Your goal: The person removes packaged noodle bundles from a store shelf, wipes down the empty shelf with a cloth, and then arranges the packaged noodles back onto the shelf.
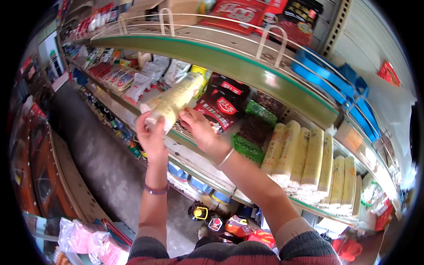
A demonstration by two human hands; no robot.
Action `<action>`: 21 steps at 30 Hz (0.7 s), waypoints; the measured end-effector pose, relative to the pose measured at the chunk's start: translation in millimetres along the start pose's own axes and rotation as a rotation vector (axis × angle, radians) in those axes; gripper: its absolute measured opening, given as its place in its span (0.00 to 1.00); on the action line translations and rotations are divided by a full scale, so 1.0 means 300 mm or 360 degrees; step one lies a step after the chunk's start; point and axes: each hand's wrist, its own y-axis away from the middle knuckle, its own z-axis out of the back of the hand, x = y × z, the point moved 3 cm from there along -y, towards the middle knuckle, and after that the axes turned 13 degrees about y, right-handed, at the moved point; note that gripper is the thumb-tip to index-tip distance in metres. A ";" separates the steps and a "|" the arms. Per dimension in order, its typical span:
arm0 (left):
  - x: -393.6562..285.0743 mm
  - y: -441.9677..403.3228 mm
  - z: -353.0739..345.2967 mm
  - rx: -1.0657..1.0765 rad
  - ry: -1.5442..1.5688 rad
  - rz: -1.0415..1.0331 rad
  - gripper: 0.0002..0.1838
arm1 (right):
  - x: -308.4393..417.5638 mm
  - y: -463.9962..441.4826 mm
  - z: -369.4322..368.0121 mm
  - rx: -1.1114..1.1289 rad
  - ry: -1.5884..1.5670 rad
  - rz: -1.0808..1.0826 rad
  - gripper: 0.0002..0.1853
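Note:
A long, pale yellow cylindrical pack of dried noodles [176,98] is tilted in front of the middle shelf, its whitish lower end toward me. My left hand [151,134] is closed around that lower end, with the thumb on the wrapper. On the pack's right side, my right hand [199,127] grips the edge with bent fingers; some fingertips are hidden behind it. Similar yellow noodle packs [293,150] lie in a row on the shelf to the right. Just beyond my right hand are dark red-and-black food bags [223,106].
Overhead runs a shelf with a green edge [212,57] and a wire rail. A green basket [248,148] holds dark goods. Blue plastic trays [327,70] sit upper right. Bottles and bags stand on the floor near my feet. A grey aisle floor [97,154] stretches away left.

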 end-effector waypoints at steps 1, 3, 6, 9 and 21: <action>-0.040 0.047 -0.025 -0.0024 0.0040 0.0059 0.19 | 0.007 0.035 -0.003 -0.0012 -0.0101 0.0065 0.37; -0.109 0.154 -0.072 -0.0024 0.0099 0.0174 0.18 | 0.056 0.131 -0.004 -0.0075 -0.0166 0.0207 0.42; -0.139 0.342 -0.119 0.0142 0.0144 0.0281 0.18 | 0.069 0.288 0.022 -0.0220 -0.0112 0.0414 0.46; -0.160 0.542 -0.199 0.0306 0.0119 0.0370 0.16 | 0.102 0.500 0.095 -0.0389 -0.0020 0.0406 0.45; -0.208 1.260 -0.587 0.1339 0.0239 0.0451 0.29 | 0.330 1.395 0.521 -0.0831 0.0239 0.0372 0.43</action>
